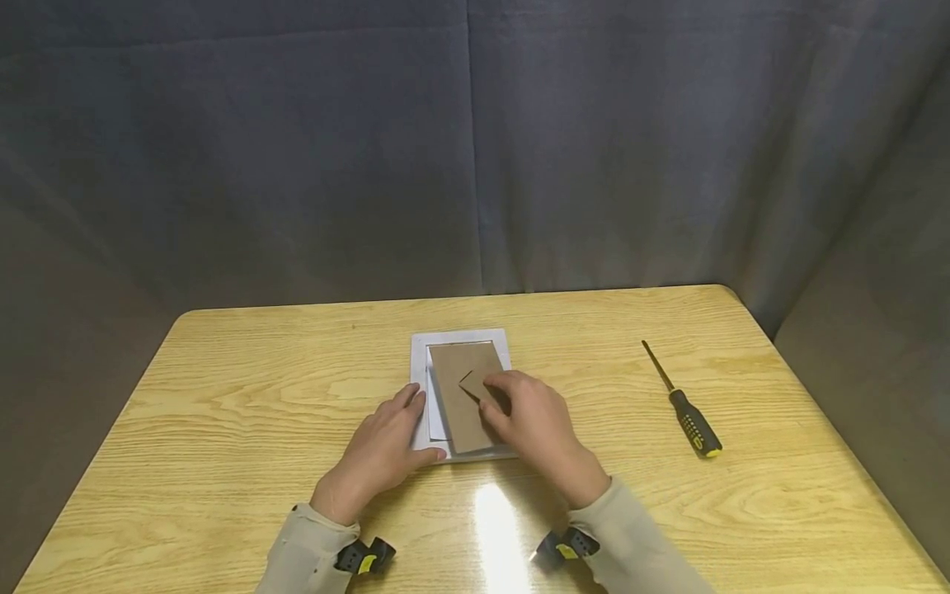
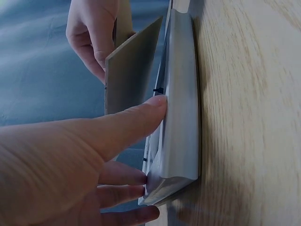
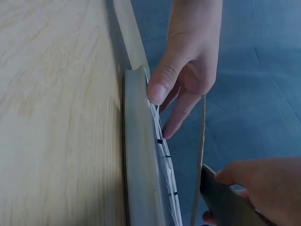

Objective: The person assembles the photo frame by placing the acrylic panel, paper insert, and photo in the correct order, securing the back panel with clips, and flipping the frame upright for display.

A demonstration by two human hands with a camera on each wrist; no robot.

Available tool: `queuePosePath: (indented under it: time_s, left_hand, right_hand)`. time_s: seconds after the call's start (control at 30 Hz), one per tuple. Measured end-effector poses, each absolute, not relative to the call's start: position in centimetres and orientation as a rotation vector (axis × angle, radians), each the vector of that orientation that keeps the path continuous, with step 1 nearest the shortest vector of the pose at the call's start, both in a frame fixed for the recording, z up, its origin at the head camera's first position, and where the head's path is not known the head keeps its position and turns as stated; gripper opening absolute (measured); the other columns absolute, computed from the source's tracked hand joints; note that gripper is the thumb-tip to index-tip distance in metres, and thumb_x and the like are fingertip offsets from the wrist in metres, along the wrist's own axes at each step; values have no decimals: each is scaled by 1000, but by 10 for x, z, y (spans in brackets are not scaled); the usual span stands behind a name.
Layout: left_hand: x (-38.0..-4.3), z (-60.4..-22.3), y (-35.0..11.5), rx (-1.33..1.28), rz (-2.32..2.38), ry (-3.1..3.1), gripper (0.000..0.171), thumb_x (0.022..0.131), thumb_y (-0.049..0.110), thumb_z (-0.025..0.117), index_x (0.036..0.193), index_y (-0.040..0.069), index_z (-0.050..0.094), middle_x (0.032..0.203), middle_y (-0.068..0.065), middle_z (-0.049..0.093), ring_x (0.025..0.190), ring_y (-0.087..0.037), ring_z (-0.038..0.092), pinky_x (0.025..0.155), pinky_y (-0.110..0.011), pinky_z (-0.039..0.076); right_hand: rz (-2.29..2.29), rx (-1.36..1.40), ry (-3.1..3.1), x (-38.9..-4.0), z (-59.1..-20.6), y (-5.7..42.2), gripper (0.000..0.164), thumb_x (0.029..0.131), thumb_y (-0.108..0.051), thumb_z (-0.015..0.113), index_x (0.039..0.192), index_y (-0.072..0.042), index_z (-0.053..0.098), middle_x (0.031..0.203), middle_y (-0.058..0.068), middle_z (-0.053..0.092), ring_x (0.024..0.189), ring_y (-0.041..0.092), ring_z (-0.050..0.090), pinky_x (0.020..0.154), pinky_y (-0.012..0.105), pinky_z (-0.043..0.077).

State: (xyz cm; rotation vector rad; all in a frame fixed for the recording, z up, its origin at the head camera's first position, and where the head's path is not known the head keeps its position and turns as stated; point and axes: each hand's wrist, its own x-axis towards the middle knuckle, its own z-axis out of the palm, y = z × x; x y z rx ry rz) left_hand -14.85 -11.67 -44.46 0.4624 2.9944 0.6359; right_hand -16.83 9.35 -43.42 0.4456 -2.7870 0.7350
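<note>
A white picture frame (image 1: pixel 449 337) lies back side up on the wooden table. Its brown backing board (image 1: pixel 454 367) is tilted up out of the frame, with a gap under it in the left wrist view. My right hand (image 1: pixel 540 419) pinches the board's fold-out stand (image 3: pixel 226 203) between thumb and fingers. At the frame's near left corner rests my left hand (image 1: pixel 380 445), its thumb on the near rim and its fingers along the left rim. Small dark tabs (image 2: pixel 159 90) stick up along the frame's inner edge. White sheet (image 1: pixel 436 417) shows inside the frame beside the board.
A screwdriver (image 1: pixel 688 417) with a black and yellow handle lies on the table (image 1: pixel 245 396) to the right. Grey curtain (image 1: pixel 297 165) hangs behind the table and along its sides. Both wrists wear dark straps with small cameras.
</note>
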Motion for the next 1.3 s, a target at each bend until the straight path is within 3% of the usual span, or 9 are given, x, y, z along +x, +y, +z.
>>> queuePosePath:
  time_s: [0.9, 1.3]
  left_hand:
    - [-150, -445, -118, 475, 639, 3005, 89, 70, 38, 78, 138, -8, 43, 147, -23, 36, 128, -38, 41, 100, -49, 40]
    - [-150, -446, -117, 474, 633, 2992, 93, 69, 44, 78, 141, -2, 42, 148, -21, 36, 128, -38, 42, 99, -50, 40]
  right_hand:
    - [632, 585, -2810, -172, -433, 79, 31, 86, -28, 65, 107, -6, 70, 101, 9, 68, 90, 23, 65, 76, 38, 53]
    - [575, 542, -2876, -174, -429, 65, 30, 88, -28, 61, 107, -7, 70, 99, 8, 68, 87, 22, 64, 70, 39, 54]
